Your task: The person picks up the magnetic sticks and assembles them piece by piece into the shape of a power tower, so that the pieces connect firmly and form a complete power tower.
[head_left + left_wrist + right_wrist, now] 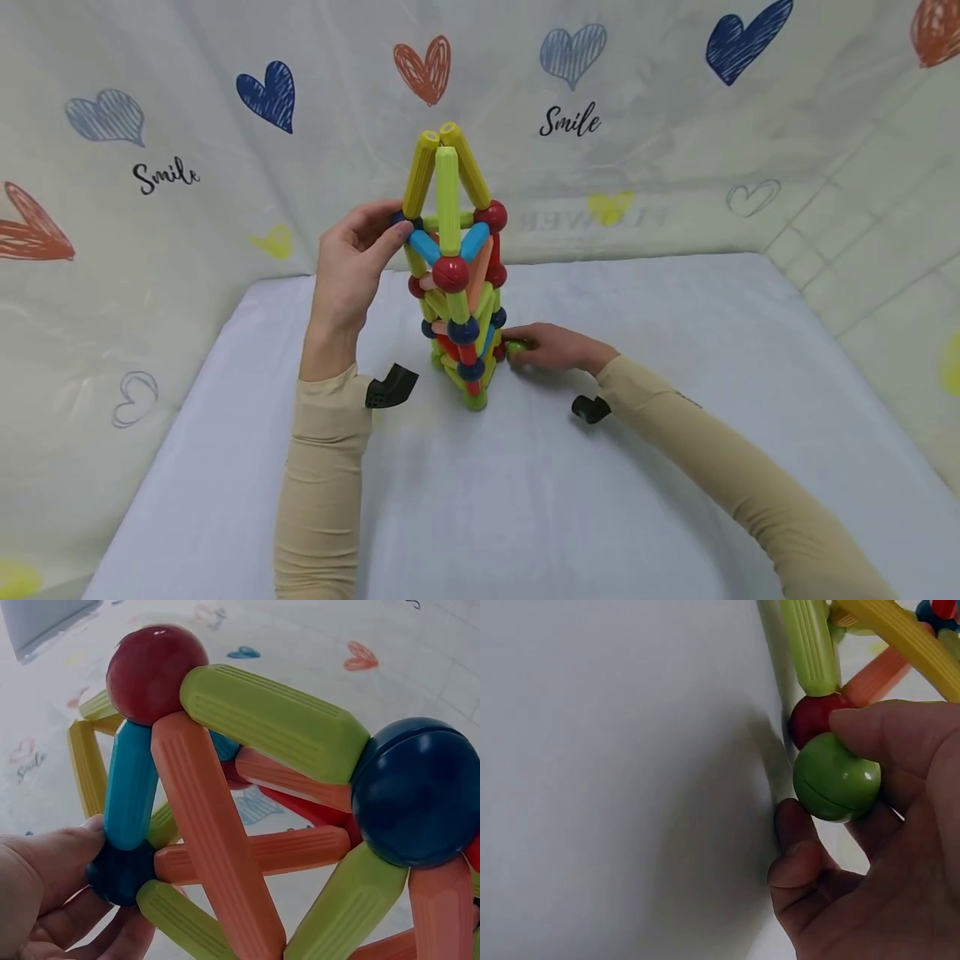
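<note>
A tall tower of coloured rods and balls (457,308) stands upright on the table, with three yellow and lime rods leaning together at its top. High on its left side, my left hand (348,271) grips a dark blue ball (121,874) between thumb and fingers. Low on the right, my right hand (558,346) pinches a green ball (836,778) between thumb and fingers. In the right wrist view the green ball sits against a red ball (819,718) at the tower's foot; whether they are joined I cannot tell.
The tower stands on a white cloth-covered table (600,500). Behind it hangs a pale backdrop (495,167) printed with hearts and words. Black wrist-camera pieces (392,387) jut from both sleeves near the tower.
</note>
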A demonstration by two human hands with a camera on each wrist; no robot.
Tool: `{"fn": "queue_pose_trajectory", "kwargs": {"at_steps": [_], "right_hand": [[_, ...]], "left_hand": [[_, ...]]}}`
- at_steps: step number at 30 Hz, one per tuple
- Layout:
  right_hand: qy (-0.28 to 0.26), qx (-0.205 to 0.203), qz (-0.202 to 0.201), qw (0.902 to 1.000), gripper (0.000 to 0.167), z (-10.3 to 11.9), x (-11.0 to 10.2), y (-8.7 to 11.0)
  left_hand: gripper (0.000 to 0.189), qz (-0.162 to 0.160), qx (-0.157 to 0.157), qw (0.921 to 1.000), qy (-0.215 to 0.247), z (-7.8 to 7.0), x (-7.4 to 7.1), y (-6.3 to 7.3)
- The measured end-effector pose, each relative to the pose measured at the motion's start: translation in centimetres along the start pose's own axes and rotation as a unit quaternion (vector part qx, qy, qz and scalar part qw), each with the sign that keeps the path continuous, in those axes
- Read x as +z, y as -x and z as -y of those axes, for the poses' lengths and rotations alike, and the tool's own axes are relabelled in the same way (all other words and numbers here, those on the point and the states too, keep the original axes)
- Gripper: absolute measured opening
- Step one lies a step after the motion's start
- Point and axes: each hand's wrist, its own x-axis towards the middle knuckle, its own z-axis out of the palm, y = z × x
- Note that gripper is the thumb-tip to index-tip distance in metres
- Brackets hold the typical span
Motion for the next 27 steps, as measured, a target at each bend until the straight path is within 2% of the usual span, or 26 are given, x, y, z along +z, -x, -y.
{"fn": "queue_pose_trajectory", "kwargs": {"at_steps": [5, 8, 10, 12, 14, 16, 19, 22, 24, 27], "right_hand": [[0.027, -0.002, 0.012, 0.9996, 0.044, 0.5, -0.6, 1.3], [0.035, -0.028, 0.002, 0.999, 0.041, 1.5, -2.0, 2.8], [0.022, -0.049, -0.042, 0.9977, 0.042, 2.6, -3.6, 3.9], [-0.023, -0.062, -0.107, 0.9921, 0.043, 4.6, -5.7, 5.0], [-0.083, -0.072, -0.18, 0.9776, 0.046, 7.1, -7.9, 6.2], [-0.124, -0.088, -0.248, 0.9566, 0.046, 10.0, -10.0, 7.5], [-0.157, -0.138, -0.318, 0.9248, 0.044, 14.1, -12.2, 9.3], [-0.165, -0.199, -0.352, 0.8996, 0.043, 17.2, -13.5, 10.2], [-0.175, -0.232, -0.355, 0.8883, 0.042, 18.7, -13.9, 10.3], [-0.181, -0.261, -0.345, 0.8832, 0.041, 20.4, -14.1, 10.0]], "left_hand": [[0.033, 0.032, -0.003, 0.9994, 0.014, -0.2, 0.3, -0.1], [0.034, 0.05, -0.006, 0.9986, 0.015, -0.4, 0.3, -0.2], [0.034, 0.059, -0.01, 0.9981, 0.016, -0.5, 0.3, -0.2], [0.035, 0.062, -0.013, 0.9979, 0.014, -0.5, 0.2, -0.2], [0.035, 0.064, -0.015, 0.9978, 0.013, -0.5, 0.1, -0.3], [0.035, 0.063, -0.015, 0.9978, 0.011, -0.5, 0.1, -0.3], [0.035, 0.063, -0.016, 0.9978, 0.01, -0.5, 0.0, -0.2], [0.036, 0.064, -0.018, 0.9978, 0.01, -0.5, -0.1, -0.1], [0.036, 0.064, -0.019, 0.9977, 0.01, -0.5, -0.1, -0.1], [0.035, 0.065, -0.022, 0.9976, 0.011, -0.5, -0.2, -0.1]]}}
